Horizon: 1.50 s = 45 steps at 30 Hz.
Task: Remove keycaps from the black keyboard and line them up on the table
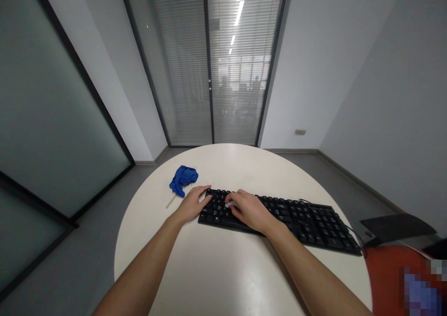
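In the head view, the left hand [194,203] sits against the left end of a black keyboard [326,227], its thumb over the keys and its index finger reaching the far corner, with a gap between the two. I cannot tell whether its other fingers clasp the edge. The right hand [252,211] is bent over the left part of the keys, thumb and fingers pinched on a small white object [230,204], mostly covered by the fingers.

The keyboard lies aslant on a pale, round desk [206,269]. Beyond the left hand is a crumpled blue cloth [183,178], with a pale thin strip [171,201] just beside it. Around the desk are a grey floor [101,218], a frosted panel [52,106], a glass partition [181,74] with blinds and a plain wall [314,64]. A red surface [382,274] shows at the lower right, partly pixelated.

The keyboard's right end comes near the desk's right rim, where a black cord [355,233] runs off. Desktop spreads between the forearms and beyond the keyboard, leaving room on both sides.
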{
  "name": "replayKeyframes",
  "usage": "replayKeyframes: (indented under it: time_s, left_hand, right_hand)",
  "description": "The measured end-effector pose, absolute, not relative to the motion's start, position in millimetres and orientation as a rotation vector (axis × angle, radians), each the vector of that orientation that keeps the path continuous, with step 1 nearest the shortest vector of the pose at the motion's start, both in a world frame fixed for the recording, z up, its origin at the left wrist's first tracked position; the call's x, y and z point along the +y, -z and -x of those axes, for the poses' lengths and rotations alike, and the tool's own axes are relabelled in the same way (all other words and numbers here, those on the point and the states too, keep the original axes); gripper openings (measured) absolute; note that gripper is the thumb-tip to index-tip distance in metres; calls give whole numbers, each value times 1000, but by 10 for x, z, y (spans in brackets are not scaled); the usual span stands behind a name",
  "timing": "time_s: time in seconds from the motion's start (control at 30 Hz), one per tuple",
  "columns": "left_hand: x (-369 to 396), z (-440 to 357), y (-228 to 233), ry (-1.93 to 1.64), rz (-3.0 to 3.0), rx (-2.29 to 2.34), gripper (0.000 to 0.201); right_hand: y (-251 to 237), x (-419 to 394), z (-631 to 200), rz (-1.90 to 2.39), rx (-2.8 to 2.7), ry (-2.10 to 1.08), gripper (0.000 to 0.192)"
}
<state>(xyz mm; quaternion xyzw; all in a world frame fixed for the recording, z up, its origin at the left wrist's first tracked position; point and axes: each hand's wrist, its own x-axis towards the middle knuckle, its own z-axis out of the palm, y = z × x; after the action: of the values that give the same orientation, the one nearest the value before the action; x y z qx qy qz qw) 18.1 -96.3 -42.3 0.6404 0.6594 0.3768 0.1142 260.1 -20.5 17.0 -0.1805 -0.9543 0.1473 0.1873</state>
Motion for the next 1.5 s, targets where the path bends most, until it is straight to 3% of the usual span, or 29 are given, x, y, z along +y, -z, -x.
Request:
replayKeyframes:
  time_s: [1.5]
  left_hand:
    - [-938, -182, 427, -1136, -1868, 1901, 43]
  right_hand:
    - [-91, -231, -2572, 485, -2622, -377, 17]
